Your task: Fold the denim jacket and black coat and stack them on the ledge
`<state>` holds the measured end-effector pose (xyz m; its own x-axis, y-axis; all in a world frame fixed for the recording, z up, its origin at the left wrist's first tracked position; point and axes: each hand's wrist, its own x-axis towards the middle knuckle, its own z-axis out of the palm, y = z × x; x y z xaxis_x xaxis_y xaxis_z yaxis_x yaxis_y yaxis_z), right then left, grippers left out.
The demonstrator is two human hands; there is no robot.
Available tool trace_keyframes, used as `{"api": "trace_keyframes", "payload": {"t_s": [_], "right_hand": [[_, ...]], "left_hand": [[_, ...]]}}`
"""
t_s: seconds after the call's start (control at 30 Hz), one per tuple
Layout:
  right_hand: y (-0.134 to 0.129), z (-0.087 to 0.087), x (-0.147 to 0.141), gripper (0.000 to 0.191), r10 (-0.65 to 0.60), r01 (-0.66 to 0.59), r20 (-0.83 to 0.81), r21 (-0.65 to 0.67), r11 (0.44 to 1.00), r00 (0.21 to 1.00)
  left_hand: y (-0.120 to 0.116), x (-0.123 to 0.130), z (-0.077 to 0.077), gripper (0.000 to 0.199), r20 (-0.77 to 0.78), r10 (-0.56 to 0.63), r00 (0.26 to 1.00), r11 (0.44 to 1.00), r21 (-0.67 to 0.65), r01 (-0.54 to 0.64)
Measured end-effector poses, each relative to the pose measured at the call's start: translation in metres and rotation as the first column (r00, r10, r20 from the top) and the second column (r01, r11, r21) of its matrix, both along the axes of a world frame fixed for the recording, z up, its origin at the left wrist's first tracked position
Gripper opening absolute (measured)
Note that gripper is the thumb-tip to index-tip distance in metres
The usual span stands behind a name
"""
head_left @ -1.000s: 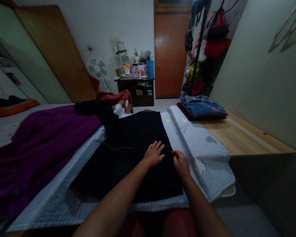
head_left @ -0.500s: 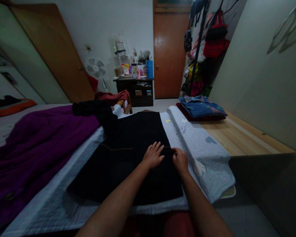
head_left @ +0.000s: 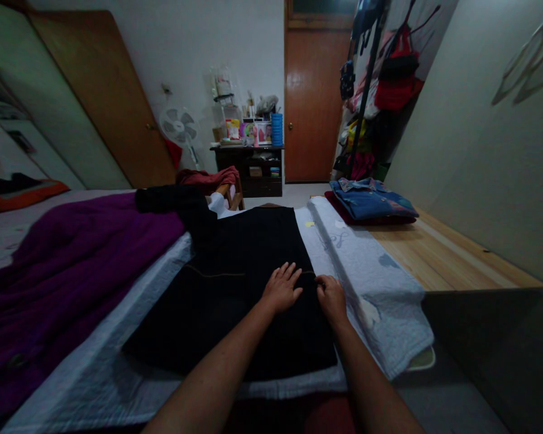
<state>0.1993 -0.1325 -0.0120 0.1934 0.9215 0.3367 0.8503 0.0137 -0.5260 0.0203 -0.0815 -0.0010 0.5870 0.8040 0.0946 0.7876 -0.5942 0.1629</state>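
The left hand (head_left: 281, 289), fingers spread, lies on the black garment (head_left: 217, 304), probably steadying it while the right hand (head_left: 332, 295) pinches its right edge between fingers.

The head-worn view looks forward and down from above and behind the bare fingers (head_left: 289, 272), close enough that both forearms (head_left: 208, 369) show at its lower edge, facing over the black cloth garment (head_left: 266, 241) under the fingers toward the reddish-brown wooden door (head_left: 314, 108) well beyond them.
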Motion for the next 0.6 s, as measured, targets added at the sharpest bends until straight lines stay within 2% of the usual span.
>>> {"api": "trace_keyframes", "payload": {"t_s": [0.33, 0.6], "right_hand": [[-0.0017, 0.0054, -0.0028, 0.027, -0.008, 0.009, 0.023, -0.015, 1.000, 1.000], [-0.0004, 0.0032, -0.0018, 0.026, -0.006, 0.007, 0.030, -0.028, 1.000, 1.000]], "left_hand": [[-0.0012, -0.0004, 0.0013, 0.061, -0.003, 0.004, 1.000, 1.000, 0.008, -0.004], [-0.0012, -0.0003, 0.0002, 0.061, -0.010, 0.005, 1.000, 1.000, 0.013, -0.004]]}}
